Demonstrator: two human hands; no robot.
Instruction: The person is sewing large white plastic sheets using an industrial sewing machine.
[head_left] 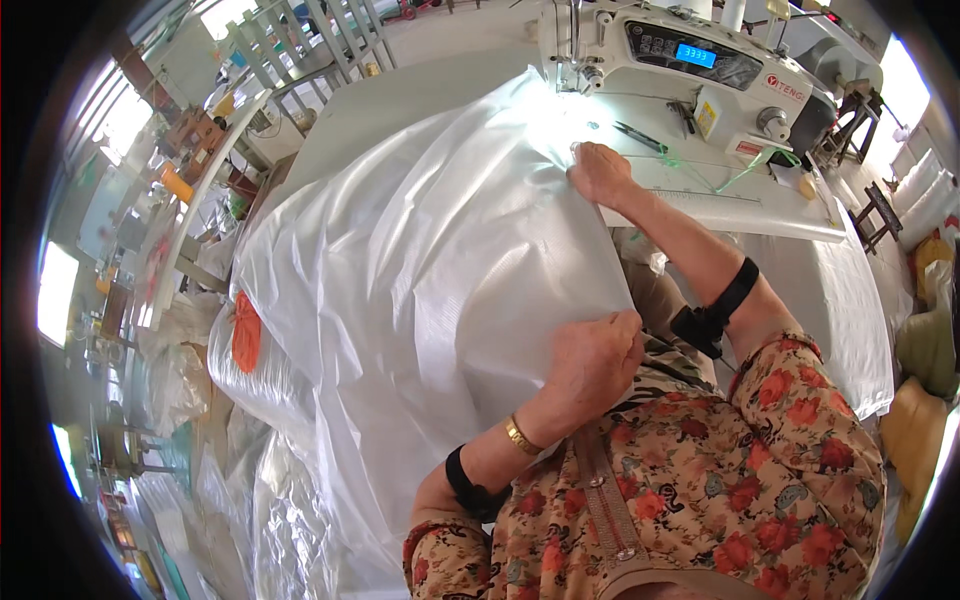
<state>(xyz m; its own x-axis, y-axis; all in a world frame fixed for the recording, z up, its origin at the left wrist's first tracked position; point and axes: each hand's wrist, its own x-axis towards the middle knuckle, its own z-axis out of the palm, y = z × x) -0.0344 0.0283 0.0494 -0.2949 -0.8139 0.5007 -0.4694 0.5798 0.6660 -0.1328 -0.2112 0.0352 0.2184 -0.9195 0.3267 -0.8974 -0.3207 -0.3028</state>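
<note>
Seen from the head camera, a person in a floral top is working a large sheet of white woven plastic fabric (pixel 420 260) at an industrial sewing machine (pixel 690 70). The right hand (pixel 600 172) is lying at about one o'clock, fingers curled down and pinching the fabric's edge just short of the needle area, well ahead of the body. The left hand (pixel 592 362) is sitting much nearer the body, at about five o'clock from the fabric's middle, closed in a loose fist with the same edge gathered under its fingers. The seam edge is running as a long, nearly straight line between the two hands, pointing from the lower hand up toward twelve o'clock and the machine's needle; the bulk of the sheet is billowing away toward nine o'clock and spilling off the white surface (pixel 740 205). The right hand is the one closer to the needle. Loose green thread (pixel 740 175) is lying on the surface at its three o'clock.
</note>
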